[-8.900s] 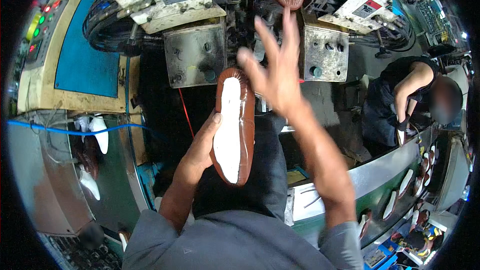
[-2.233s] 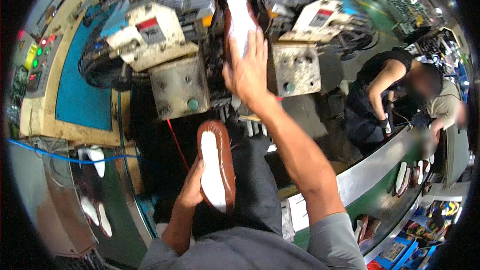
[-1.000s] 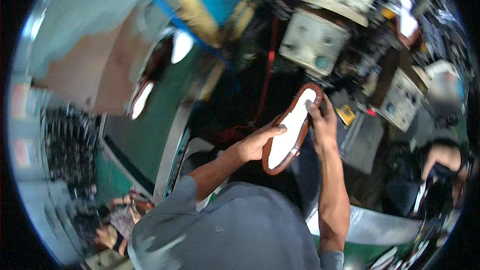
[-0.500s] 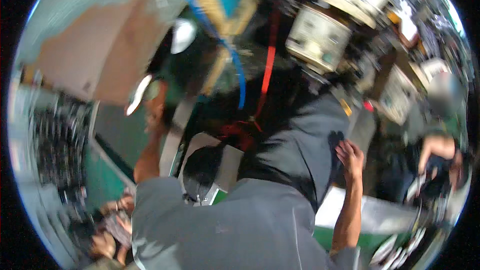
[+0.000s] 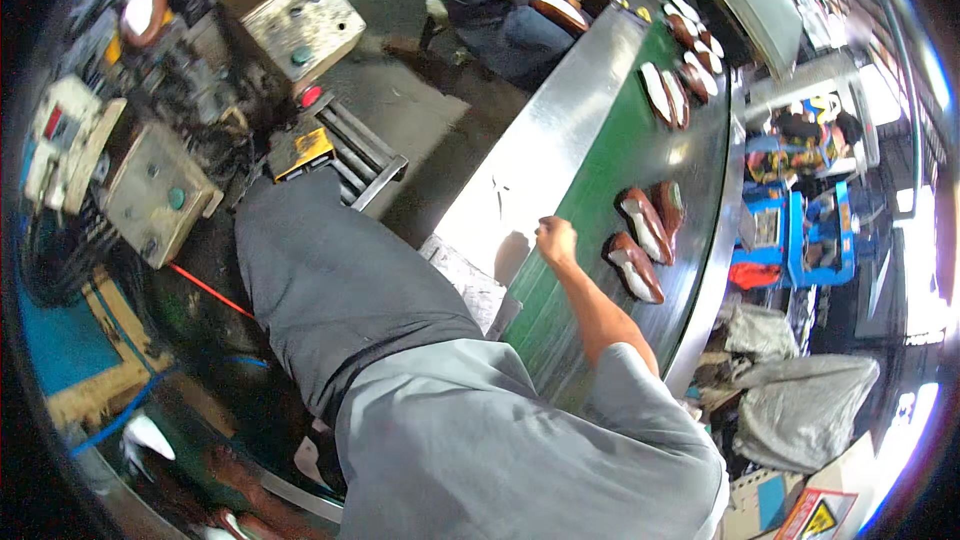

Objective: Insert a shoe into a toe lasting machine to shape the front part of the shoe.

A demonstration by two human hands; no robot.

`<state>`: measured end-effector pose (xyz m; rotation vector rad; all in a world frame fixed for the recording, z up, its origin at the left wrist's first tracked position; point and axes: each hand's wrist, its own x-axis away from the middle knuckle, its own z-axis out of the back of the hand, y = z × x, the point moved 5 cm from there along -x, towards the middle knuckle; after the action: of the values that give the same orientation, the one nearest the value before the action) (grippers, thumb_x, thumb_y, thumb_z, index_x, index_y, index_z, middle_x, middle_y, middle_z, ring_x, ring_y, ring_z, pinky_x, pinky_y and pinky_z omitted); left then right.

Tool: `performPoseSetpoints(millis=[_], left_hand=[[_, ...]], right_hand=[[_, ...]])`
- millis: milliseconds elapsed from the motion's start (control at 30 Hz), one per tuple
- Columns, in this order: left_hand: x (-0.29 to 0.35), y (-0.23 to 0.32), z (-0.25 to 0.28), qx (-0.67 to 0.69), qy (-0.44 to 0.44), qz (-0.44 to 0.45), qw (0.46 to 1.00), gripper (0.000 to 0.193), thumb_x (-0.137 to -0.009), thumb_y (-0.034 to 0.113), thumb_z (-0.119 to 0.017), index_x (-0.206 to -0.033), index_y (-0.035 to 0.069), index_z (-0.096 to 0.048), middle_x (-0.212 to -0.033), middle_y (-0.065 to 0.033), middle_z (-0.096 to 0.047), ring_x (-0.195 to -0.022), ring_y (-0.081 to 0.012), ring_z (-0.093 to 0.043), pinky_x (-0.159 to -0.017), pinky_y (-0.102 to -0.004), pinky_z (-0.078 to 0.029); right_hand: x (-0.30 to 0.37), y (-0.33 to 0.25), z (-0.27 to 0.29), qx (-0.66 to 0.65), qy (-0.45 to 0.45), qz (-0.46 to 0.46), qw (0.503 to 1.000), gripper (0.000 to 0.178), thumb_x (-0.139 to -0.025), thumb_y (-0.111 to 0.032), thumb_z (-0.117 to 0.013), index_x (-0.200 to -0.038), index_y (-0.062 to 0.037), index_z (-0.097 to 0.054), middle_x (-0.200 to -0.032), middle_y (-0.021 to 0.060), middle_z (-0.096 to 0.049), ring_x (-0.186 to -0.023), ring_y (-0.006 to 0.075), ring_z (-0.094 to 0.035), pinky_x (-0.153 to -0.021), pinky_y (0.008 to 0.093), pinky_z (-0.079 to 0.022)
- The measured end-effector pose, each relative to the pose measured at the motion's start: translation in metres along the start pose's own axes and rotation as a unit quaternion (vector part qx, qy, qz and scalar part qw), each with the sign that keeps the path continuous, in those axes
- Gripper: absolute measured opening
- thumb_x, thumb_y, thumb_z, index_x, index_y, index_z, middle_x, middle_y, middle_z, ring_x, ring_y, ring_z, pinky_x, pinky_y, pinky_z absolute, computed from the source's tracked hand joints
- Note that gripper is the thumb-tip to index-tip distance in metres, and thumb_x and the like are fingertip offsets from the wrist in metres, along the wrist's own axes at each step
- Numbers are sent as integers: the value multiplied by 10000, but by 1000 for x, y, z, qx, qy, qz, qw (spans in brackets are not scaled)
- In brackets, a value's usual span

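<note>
My right hand (image 5: 555, 240) is over the near side of the green conveyor belt (image 5: 540, 325), its fingers curled in and nothing visible in them. Just to its right, several brown shoes with white bottoms lie on the belt; the closest is a brown shoe (image 5: 633, 268). Beside the hand runs the belt's shiny metal side rail (image 5: 530, 155). At the dim lower left a brownish shape that may be my left arm (image 5: 238, 480) shows; its fingers cannot be made out. Near it are a white-bottomed shape (image 5: 148, 437) and more brown and white pieces.
Across the belt's far end sits a co-worker (image 5: 510, 10) in dark gloves, holding a shoe (image 5: 560, 12). Machine control boxes (image 5: 300, 25) and a metal frame with a yellow part (image 5: 300, 152) stand at the left. Grey covered bundles (image 5: 805, 410) lie beyond the belt.
My view and body have swung to the right, bringing the belt with shoes into view. The right hand has moved from beside my leg to over the belt, fingers now curled.
</note>
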<state>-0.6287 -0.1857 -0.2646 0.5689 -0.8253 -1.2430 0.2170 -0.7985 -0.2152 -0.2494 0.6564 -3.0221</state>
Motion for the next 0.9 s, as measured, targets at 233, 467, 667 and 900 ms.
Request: performPoseSetpoints(millis=[233, 467, 667, 900], left_hand=[[39, 215, -161, -160, -149, -234, 947, 420, -1134, 286, -617, -1410, -20, -699, -1352, -178, -724, -1158, -299, -713, -1030, -404, -571], [94, 362, -309, -137, -331, -267, 894, 348, -1166, 204, -585, -1402, -30, -688, -1287, -133, -720, -1088, -209, -717, -971, -363, -575], [190, 446, -364, -83, -388, -329, 857, 292, -1145, 44, -529, -1382, -60, -665, -1286, -153, -700, -1134, -233, -738, -1016, -351, -582], [345, 474, -507, 82, -598, -312, 733, 389, -1040, -48, -612, -1423, -17, -677, -1226, -167, -755, -1037, -208, -767, -939, -328, -608]], right_hand=[[38, 210, 112, 197, 21, -213, 957, 697, -929, -152, -725, -1590, -133, -504, -1520, 317, -537, -1418, 512, -542, -1172, 563, -498], [56, 342, 163, 303, -38, -274, 912, 1067, -906, -346, -827, -1765, -394, -196, -1717, 370, -312, -1561, 522, -401, -1263, 589, -380], [26, 278, 105, 38, -160, -218, 962, 1285, -819, -497, -932, -1788, -258, -123, -1652, 325, -457, -1485, 462, -526, -1208, 532, -450], [91, 243, 19, -289, 112, -226, 924, 1204, -870, -324, -947, -1740, 3, -181, -1538, 200, -569, -1315, 306, -632, -1091, 420, -545]])
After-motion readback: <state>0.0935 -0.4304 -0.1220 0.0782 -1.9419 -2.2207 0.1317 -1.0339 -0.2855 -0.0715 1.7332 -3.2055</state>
